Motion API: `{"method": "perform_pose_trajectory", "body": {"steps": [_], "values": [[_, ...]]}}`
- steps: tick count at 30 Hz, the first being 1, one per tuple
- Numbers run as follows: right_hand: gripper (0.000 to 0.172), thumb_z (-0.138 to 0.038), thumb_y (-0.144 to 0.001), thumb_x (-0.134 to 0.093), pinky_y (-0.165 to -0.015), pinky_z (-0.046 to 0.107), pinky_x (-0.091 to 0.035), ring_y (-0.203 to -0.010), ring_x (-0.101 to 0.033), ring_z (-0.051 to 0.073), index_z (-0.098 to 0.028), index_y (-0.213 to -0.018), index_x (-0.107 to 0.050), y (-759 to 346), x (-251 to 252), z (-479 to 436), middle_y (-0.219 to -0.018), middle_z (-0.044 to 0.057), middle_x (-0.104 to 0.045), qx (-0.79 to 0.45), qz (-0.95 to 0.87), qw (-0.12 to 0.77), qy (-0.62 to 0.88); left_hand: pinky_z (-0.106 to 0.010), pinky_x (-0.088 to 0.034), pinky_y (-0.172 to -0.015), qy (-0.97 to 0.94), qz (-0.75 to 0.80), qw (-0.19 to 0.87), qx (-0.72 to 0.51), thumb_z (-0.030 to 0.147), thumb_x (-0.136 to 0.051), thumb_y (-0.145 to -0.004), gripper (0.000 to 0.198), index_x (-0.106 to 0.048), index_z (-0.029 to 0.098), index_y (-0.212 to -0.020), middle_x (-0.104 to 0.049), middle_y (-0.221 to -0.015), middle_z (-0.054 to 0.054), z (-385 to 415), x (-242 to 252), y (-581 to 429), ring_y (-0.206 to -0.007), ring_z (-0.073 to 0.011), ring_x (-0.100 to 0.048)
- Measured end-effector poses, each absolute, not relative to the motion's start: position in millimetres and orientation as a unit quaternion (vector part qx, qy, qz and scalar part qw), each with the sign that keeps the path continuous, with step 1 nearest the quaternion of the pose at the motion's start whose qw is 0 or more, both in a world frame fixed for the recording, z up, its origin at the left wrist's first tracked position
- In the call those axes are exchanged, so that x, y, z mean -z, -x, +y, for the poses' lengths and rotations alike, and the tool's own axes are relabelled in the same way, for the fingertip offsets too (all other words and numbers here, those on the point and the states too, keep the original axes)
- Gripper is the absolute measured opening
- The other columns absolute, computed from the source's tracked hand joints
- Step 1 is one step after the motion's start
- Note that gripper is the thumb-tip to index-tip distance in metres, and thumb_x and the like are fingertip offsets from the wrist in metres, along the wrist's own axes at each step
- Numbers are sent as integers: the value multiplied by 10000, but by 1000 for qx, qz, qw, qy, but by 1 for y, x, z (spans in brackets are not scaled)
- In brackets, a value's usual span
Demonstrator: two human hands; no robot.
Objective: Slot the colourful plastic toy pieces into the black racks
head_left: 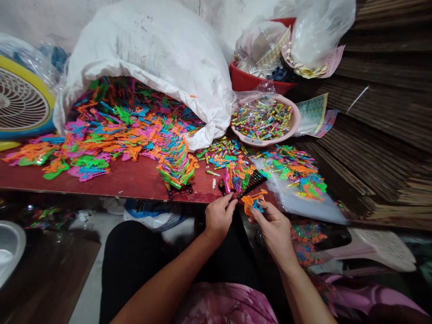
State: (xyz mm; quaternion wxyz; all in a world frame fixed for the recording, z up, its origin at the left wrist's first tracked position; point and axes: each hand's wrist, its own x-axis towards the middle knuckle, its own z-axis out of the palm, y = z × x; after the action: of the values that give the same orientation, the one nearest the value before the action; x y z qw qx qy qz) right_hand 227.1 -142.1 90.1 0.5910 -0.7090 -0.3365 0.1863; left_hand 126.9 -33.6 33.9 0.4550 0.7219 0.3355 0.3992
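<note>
Pale plastered wall (33, 18) at the back, far to the left of the hands; before it, one desk fan (23, 101) with a yellow rim. Below the fan and lower left of the hands, one steel bowl (8, 247). Up and left of the hands, one white woven sack (145, 58) lying on its side, its mouth spilling a heap of flat plastic pieces (118, 135) in pink, orange, green and blue across a red tabletop (111, 182). Just left of the hands, one leaning row of orange-and-green pieces (175, 164) on the same top. Left hand (219, 216): fingers drawn narrow, tips at the lower end of a black plastic comb-like strip (253, 183); a firm grip cannot be told. Right hand (275, 234): thumb and fingers pinch an orange-and-blue plastic piece (254, 201), held just above the table's front edge and near the strip. Ahead of the hands, one pink basin (265, 119) of small multicoloured items, with a red basin (249, 78) and printed paper sheets (312, 108) behind it. Right of the hands, one clear plastic bag (297, 189) under scattered coloured pieces. Far right, stacked brown sheet material (381, 76) rises against the table.
</note>
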Motion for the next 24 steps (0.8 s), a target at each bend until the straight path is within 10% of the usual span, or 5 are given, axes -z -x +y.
{"method": "perform_pose_trajectory", "body": {"steps": [24], "values": [[214,-357,-880,-654,-704,292,-537,-744,-645,165,-216,-1029,-716,-230,-78,-142,-890,34,-703,-42,-442,502,742,-310,-522,-840,-727,327,469,-380,312,-562,-943,267,-714,212,-1139,-760,-1044,-88,-32,-39,-123,-907,-210,-707]]}}
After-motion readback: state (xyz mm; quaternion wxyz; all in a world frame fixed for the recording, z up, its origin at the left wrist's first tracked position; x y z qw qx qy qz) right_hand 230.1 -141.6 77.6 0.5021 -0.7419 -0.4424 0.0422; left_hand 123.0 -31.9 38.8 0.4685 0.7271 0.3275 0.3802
